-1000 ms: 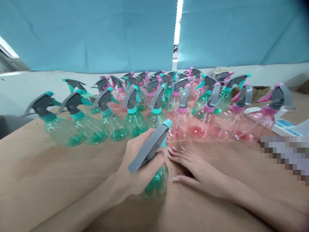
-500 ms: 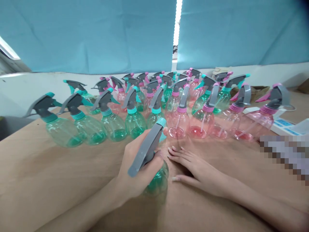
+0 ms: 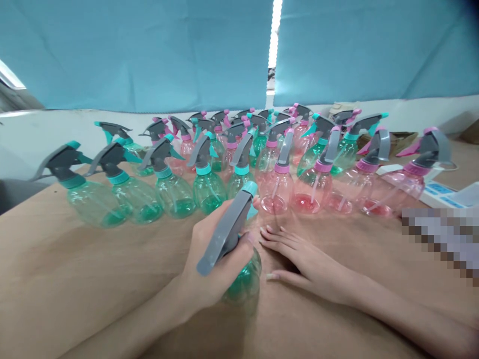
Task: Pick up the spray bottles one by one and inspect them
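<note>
My left hand (image 3: 209, 264) is wrapped round the neck of a green spray bottle (image 3: 243, 284). The bottle has a grey sprayer head with a turquoise nozzle that points away from me; its neck and cap are hidden by my fingers. My right hand (image 3: 303, 262) lies on the wooden table (image 3: 112, 289), fingers stretched out, holding nothing, just right of that bottle. Beyond my hands stands a front row of spray bottles: green ones with turquoise collars, such as this green bottle (image 3: 209, 192), to the left, and pink ones, such as this pink bottle (image 3: 277, 194), to the right.
Behind the front row, several more green and pink spray bottles crowd together, among them a green bottle (image 3: 346, 149). A white and blue object (image 3: 443, 194) lies at the right, near a blurred-out patch. Blue curtains (image 3: 149, 55) hang at the back above a white wall.
Almost nothing differs. Both hands and the held spray bottle keep their places; the view has shifted very slightly.
</note>
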